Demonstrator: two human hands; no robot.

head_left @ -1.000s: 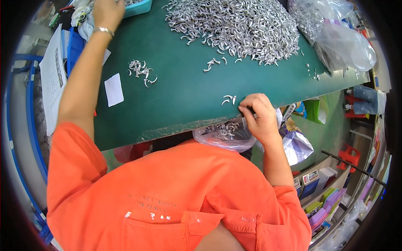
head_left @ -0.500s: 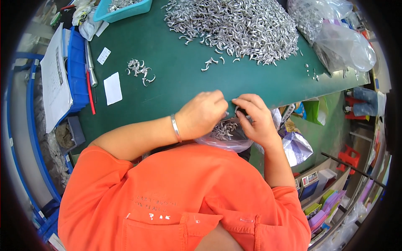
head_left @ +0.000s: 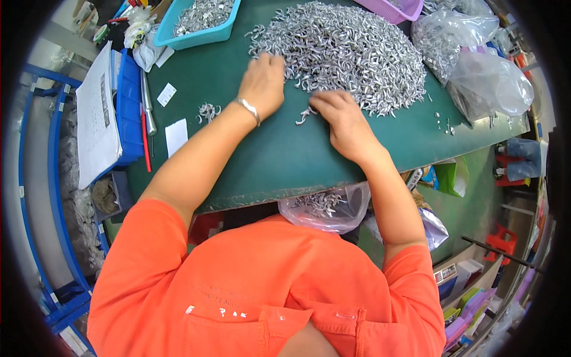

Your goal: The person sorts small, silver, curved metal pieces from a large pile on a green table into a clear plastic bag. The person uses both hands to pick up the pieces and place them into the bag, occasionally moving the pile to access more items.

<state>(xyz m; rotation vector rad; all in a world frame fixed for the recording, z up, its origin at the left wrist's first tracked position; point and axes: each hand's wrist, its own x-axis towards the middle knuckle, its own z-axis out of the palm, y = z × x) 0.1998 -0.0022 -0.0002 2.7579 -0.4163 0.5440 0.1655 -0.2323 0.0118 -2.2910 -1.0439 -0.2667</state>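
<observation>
A large heap of small curved silvery metal parts [head_left: 351, 53] lies on the green tabletop [head_left: 262, 160]. My left hand [head_left: 263, 83] is at the heap's left edge, its fingers bunched together and pointing down; whatever is between them is hidden. At the heap's near side, my right hand [head_left: 348, 125] reaches in with bent fingers, their tips beside a few loose curved metal parts [head_left: 306, 115]. Its thumb is out of sight and the fingertips are smeared. Below the table's front edge, a clear plastic bag [head_left: 351, 217] holds more such parts.
A small group of metal parts [head_left: 208, 111] lies left of my left hand. A turquoise basket [head_left: 196, 38] with metal parts stands at the far left, near a blue bin [head_left: 128, 107]. Filled clear plastic bags [head_left: 491, 80] lie at the right, and a pink basket [head_left: 404, 13] stands behind the heap.
Both hands have moved forward from above the plastic bag at the table's front edge to the heap, and they are farther apart. The bag's opening now shows.
</observation>
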